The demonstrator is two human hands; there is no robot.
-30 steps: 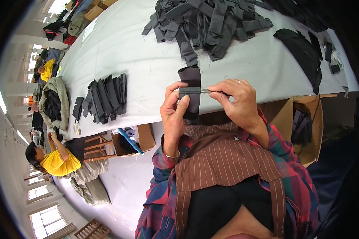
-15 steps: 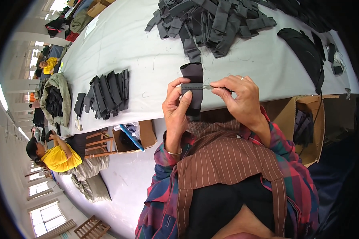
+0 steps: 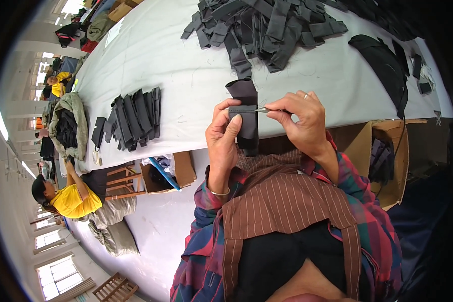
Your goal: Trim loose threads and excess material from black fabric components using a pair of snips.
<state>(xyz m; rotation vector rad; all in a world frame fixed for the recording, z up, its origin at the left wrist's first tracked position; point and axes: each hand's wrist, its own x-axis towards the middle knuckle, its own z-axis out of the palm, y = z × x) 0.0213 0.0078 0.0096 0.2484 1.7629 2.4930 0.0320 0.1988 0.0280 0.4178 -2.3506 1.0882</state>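
Note:
My left hand pinches a dark grey fabric strip between thumb and fingers, above the table's near edge. Across the strip lies a narrow stitched band, with my thumb just under it. In my right hand is a small pointed metal tool, apparently thread snips; most of it is hidden by my fingers. Its tip meets the right end of the band. The strip's upper end curls open, and its lower end hangs down toward my striped apron.
A heap of dark strips covers the far middle of the white table. Neater strips lie at left, black fabric at right. Cardboard boxes stand below. A co-worker in yellow is at far left.
The strip's lower end has swung slightly to the right, and the tool's tip stays at the band's end. The co-worker's raised hands have shifted toward the table.

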